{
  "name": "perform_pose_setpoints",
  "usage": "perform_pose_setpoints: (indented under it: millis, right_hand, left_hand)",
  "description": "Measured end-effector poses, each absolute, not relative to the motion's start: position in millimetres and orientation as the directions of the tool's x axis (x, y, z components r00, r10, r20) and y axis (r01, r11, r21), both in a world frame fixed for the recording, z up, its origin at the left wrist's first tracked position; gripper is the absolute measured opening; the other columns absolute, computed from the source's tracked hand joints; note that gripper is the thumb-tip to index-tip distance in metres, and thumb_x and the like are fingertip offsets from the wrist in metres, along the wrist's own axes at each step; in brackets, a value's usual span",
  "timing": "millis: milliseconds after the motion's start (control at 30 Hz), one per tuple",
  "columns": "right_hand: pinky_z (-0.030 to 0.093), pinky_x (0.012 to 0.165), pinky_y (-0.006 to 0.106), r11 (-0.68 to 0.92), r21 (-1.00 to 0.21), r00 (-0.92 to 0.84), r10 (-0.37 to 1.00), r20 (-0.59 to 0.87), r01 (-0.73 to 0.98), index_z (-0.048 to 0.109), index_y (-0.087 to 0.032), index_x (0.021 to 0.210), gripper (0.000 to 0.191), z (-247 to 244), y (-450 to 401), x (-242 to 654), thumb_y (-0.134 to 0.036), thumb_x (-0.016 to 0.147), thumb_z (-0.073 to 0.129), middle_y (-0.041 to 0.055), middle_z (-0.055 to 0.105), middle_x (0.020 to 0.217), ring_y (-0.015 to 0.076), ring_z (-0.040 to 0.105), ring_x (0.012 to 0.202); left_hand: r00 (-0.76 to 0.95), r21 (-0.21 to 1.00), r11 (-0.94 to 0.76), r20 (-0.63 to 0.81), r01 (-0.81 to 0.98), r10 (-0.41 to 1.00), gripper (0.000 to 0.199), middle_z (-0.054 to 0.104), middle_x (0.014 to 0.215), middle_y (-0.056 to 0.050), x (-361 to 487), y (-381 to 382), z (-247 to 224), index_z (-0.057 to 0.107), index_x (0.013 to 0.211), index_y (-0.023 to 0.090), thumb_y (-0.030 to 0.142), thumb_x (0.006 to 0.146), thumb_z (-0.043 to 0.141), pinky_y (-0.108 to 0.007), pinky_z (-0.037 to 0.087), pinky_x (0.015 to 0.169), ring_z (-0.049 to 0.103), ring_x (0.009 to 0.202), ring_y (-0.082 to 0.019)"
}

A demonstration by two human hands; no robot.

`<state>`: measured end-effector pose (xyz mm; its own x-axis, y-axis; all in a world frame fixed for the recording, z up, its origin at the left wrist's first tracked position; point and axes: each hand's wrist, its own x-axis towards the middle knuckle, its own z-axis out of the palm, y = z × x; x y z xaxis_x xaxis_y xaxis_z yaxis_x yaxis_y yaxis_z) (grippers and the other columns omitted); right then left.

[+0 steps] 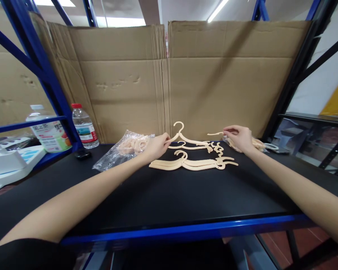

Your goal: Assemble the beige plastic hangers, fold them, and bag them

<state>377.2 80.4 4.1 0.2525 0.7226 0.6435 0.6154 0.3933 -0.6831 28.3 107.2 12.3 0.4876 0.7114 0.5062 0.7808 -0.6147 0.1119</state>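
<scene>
My left hand (157,146) pinches one end of a beige clothes hanger (195,141), holding it raised with its hook upward. On the right, the fingers of my right hand (240,138) are closed on a thin beige plastic piece (215,134) that points left. Just below the raised hanger, another beige hanger (176,147) is partly hidden. A stack of several matching hangers (169,165) lies nearer the front, with small curved pieces (220,164) at its right end. More small wavy pieces (217,148) lie between the hangers and my right hand.
A clear plastic bag (108,157) of beige parts lies beside my left hand; another bag (258,145) sits behind my right. A red-capped bottle (84,129), a larger bottle (49,135) and a small black object (82,154) stand left. Cardboard panels (124,86) back the black table (171,198).
</scene>
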Motion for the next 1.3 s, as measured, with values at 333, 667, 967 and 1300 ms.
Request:
perform_pose_setpoints:
  millis: [333,667,967,1300]
  right_hand:
    - [0.056,0.075,0.036,0.339,-0.906,0.103,0.922,0.374,0.253,0.064,-0.02,0.1,0.036,-11.8,31.7,324.0,-0.024,0.064,0.069,0.0081,0.064,0.105,0.0147,0.062,0.072]
    - [0.052,0.09,0.034,0.138,-0.989,-0.134,0.981,0.144,-0.051,0.061,-0.018,0.082,0.024,-13.9,8.1,308.4,-0.028,0.066,0.076,0.0013,0.059,0.079,0.0155,0.063,0.084]
    - [0.054,0.068,0.03,0.168,-0.984,-0.182,0.971,0.157,0.05,0.058,-0.016,0.079,0.035,-4.6,4.1,312.5,-0.036,0.061,0.081,0.002,0.062,0.073,0.0143,0.062,0.069]
    - [0.053,0.07,0.027,0.016,-0.996,-0.337,0.941,-0.014,0.085,0.06,-0.015,0.078,0.029,-8.4,6.6,316.9,-0.038,0.07,0.076,-0.0008,0.058,0.069,0.0102,0.058,0.066]
  left_hand:
    - [0.554,0.336,-0.78,0.56,0.527,0.616,0.013,0.062,0.094,-0.004,4.1,29.9,-17.7,0.052,0.102,0.019,0.023,0.091,0.046,-0.03,0.05,0.076,0.062,0.086,-0.017]
    - [0.581,0.251,-0.804,0.581,0.538,0.57,0.017,0.061,0.097,-0.005,2.7,25.1,-28.7,0.053,0.107,0.019,0.022,0.093,0.043,-0.03,0.049,0.077,0.06,0.088,-0.017]
    - [0.565,0.31,-0.788,0.563,0.532,0.603,0.016,0.061,0.096,-0.006,2.6,24.7,-28.0,0.054,0.103,0.019,0.024,0.093,0.043,-0.031,0.051,0.077,0.06,0.086,-0.018]
    - [0.55,0.355,-0.773,0.551,0.526,0.627,0.012,0.061,0.094,-0.003,2.4,24.5,-27.3,0.054,0.1,0.02,0.024,0.092,0.046,-0.03,0.051,0.077,0.06,0.085,-0.016]
